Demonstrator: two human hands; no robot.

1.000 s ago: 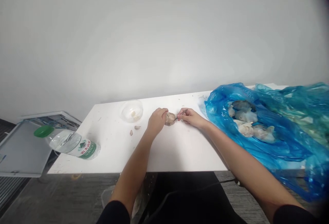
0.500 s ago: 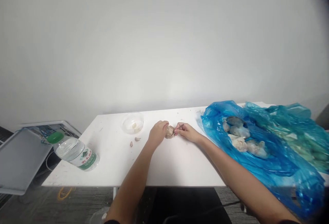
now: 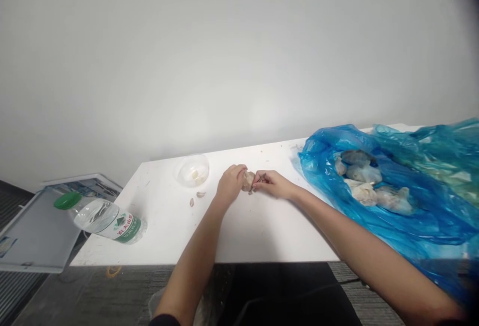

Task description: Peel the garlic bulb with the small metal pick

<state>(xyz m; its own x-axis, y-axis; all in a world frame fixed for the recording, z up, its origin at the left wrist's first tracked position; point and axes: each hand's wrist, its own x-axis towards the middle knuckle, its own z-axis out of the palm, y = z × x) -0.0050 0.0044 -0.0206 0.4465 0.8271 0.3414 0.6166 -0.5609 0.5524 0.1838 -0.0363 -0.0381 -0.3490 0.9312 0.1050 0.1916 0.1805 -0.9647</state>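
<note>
Over the middle of the white table, my left hand (image 3: 231,182) is closed around a brownish-white garlic bulb (image 3: 247,181). My right hand (image 3: 271,184) pinches at the bulb's right side, its thumb and fingertips pressed together on the papery skin. Part of the bulb is hidden by the fingers. Left of my hands lie two loose garlic cloves, one (image 3: 201,194) near the bowl and another (image 3: 191,202) closer to me. A clear round bowl (image 3: 183,172) behind them holds a few pale pieces.
A large water bottle with a green cap (image 3: 108,220) stands at the table's left. On the right, a blue plastic bag (image 3: 318,166) lies spread open with several wrapped bundles in it, beside a greenish bag (image 3: 430,141). A plain wall rises behind the table (image 3: 269,246).
The camera view has tilted and shifted slightly. My right hand has turned a little, its fingers now closer against the bulb. The left hand keeps its hold.
</note>
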